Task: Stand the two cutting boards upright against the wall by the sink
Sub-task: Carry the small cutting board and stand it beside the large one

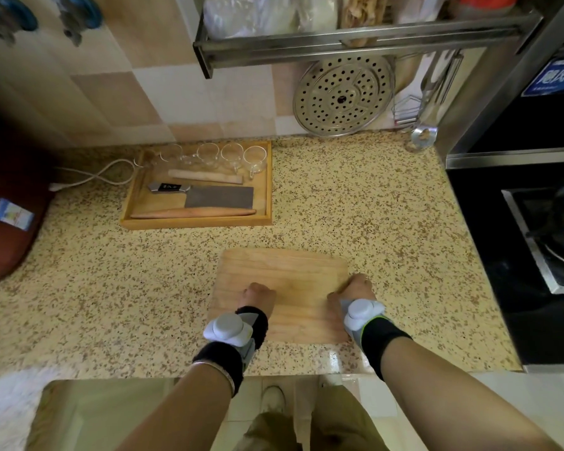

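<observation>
A light wooden cutting board (284, 271) lies flat on the speckled counter (372, 203), near its front edge. My left hand (258, 296) rests on the board's surface left of its middle, fingers curled under. My right hand (355, 289) is at the board's right edge with the fingers bent over that edge. Both wrists wear grey sensor bands. Only one board shows; whether a second lies beneath it I cannot tell. No sink is in view.
A wooden tray (267, 190) at the back holds several glass cups, a cleaver (215, 195) and two rolling pins. A perforated steamer plate (342, 96) leans on the tiled wall under a metal rack. A stove (534, 255) is at right, a dark red appliance (7, 222) at left.
</observation>
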The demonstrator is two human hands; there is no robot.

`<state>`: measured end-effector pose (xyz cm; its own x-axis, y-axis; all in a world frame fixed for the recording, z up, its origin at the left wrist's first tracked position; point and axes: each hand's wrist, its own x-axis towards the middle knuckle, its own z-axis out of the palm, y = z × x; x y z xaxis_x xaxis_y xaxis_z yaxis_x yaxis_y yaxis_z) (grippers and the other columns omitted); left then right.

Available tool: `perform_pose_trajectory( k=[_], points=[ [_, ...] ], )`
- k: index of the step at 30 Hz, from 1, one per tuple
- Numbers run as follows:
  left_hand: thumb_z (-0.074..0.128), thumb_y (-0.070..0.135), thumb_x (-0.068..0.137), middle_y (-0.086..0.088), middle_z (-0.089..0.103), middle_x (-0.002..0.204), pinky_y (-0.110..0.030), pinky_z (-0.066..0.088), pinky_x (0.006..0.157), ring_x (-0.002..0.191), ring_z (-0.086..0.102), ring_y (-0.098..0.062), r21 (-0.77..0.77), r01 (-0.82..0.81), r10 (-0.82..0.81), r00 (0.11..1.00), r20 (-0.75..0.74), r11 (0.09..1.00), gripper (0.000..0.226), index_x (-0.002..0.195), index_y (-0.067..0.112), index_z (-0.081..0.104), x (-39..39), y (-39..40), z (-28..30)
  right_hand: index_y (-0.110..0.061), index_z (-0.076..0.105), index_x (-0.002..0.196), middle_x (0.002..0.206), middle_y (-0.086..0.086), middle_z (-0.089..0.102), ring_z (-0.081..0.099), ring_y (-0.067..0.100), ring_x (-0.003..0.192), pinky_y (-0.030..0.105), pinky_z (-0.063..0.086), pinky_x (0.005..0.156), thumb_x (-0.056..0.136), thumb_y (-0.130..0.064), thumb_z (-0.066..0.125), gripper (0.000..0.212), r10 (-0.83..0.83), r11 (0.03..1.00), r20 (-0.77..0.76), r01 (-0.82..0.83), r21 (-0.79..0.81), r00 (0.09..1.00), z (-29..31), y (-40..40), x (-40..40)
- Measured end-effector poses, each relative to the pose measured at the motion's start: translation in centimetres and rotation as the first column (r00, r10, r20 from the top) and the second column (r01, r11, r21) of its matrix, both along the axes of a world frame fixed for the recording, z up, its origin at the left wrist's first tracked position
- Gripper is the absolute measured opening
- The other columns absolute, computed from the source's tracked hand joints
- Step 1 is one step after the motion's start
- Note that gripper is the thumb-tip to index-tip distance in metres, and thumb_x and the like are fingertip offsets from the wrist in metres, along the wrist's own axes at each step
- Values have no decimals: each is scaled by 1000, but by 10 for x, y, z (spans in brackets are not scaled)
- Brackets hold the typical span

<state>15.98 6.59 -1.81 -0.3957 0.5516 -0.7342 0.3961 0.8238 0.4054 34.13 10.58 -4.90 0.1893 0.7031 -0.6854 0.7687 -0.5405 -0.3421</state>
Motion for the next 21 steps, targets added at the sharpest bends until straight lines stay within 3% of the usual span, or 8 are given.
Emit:
perform_pose_trajectory(
  k=[4,8,10,14,16,19,21],
  points=[
    [51,16,92,-9,54,94,-27,40,77,86,50,-24,53,-7,6,1000,27,999,13,93,8,62,-2,-4,12,-2,39,125,121,18,58,60,37,104,41,54,86,73,-27,69,65,-31,999,-34,31,14,999,9,-2,-3],
    [51,16,93,-9,53,93,-28,39,78,87,50,-25,126,-7,2,999,45,992,10,93,8,56,-3,-8,33,-5,43,115,109,16,62,58,35,102,36,52,74,73,-27,65,52,-61,997,-80,65,50,995,38,0,-7],
    [50,16,92,-9,54,91,-28,39,77,85,50,-25,157,7,-13,999,43,988,12,84,9,53,-3,-9,46,-6,43,112,103,13,63,60,31,89,29,49,62,75,-22,61,45,-87,993,-129,97,73,988,57,1,-14],
    [47,15,92,-9,54,93,-28,40,78,86,50,-24,223,5,-15,999,40,975,21,71,15,47,-3,-9,72,-5,41,118,98,10,64,62,30,80,35,54,71,74,-17,56,48,-100,980,-237,137,144,966,87,2,-29],
    [47,16,93,-9,55,95,-29,41,80,88,50,-24,272,-1,-12,999,46,962,16,77,15,50,-5,-9,85,-7,40,121,100,10,64,61,30,79,31,50,68,75,-19,56,50,-57,977,-258,107,186,964,106,5,-38],
    [52,19,90,-10,60,105,-30,43,88,94,53,-25,329,-48,36,998,45,943,15,101,10,58,-11,-10,96,-8,42,122,89,5,58,52,18,63,24,40,53,77,-19,56,48,-5,968,-290,77,239,957,129,6,-54],
    [55,19,88,-10,61,107,-31,44,91,100,56,-27,358,-79,68,997,42,930,16,103,13,59,-20,-12,105,-8,41,125,88,5,55,49,17,61,24,37,51,78,-20,56,50,62,957,-267,19,290,962,144,5,-69]
  ],
)
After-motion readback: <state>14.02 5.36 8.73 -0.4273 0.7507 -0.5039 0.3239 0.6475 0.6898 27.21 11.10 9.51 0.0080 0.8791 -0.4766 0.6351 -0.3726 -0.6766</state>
